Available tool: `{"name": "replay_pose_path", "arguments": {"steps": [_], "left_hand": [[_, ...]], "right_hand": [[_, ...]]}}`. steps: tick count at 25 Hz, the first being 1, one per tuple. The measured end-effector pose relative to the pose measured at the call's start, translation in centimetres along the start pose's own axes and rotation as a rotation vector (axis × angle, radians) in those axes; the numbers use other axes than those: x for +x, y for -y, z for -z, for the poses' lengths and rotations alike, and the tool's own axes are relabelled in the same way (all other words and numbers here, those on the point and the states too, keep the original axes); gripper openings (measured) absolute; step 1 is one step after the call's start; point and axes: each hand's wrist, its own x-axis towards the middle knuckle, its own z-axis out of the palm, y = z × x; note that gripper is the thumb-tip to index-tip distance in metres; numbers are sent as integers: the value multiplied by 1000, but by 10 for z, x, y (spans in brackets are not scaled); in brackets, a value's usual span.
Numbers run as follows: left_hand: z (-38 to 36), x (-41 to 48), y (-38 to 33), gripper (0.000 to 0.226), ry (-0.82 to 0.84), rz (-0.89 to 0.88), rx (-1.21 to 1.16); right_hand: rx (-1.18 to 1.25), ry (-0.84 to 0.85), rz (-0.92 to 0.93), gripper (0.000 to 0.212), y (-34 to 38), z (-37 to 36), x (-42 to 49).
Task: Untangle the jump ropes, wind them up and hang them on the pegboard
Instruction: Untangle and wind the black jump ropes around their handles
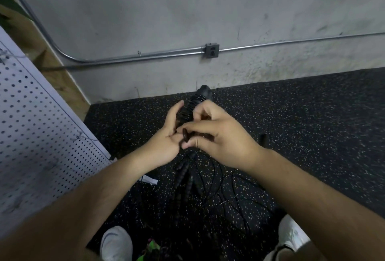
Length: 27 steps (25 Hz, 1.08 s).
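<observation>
Between both hands, above tangle [210, 190] on floor: handle [203, 94] wrapped in coils, long axis pointing away toward wall, tip past fingertips. Left hand [166, 138] nearly flat, fingers straight, cradles handle from left. Right hand [220, 135] pinches rope [185, 135] loop at near end, better placed for next wrap. Pegboard [41, 125] well left.
</observation>
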Motion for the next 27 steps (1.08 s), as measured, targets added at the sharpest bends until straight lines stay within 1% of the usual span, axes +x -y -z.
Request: {"name": "replay_pose_path", "arguments": {"steps": [2, 4, 6, 9, 11, 12, 14, 16, 18, 20, 23, 27], "left_hand": [[-6, -3, -10, 58, -69, 23, -319], [-7, -5, -18, 52, -102, 19, -549], [-5, -11, -24, 48, -91, -1, -650], [-5, -20, -30, 43, -56, 12, -691], [-7, -26, -33, 44, -90, 31, -717], [-7, -28, -34, 45, -113, 34, -729], [-4, -30, -37, 46, -143, 12, -740], [4, -28, -40, 49, -144, -25, -738], [13, -25, -46, 55, -146, -54, -726], [16, -22, -45, 60, -146, -83, -717], [15, -18, -38, 64, -99, -126, -744], [15, -13, -29, 63, -11, -140, -754]], "right_hand": [[232, -119, -135, 30, 9, 3, -3], [415, -190, -274, 34, 16, 11, -5], [462, -251, -354, 32, 20, 22, -5], [469, -283, -390, 10, 24, 33, -4], [391, -237, -404, 6, 26, 37, -3], [289, -203, -381, 5, 27, 39, -3], [52, -158, -265, 5, 26, 40, -5], [-83, -124, -126, 5, 26, 39, -8], [-208, -91, -6, 17, 25, 37, -10], [-297, -58, 42, 24, 27, 35, -11], [-315, -59, 6, 12, 32, 36, -14], [-205, -70, -185, 11, 35, 36, -15]]}}
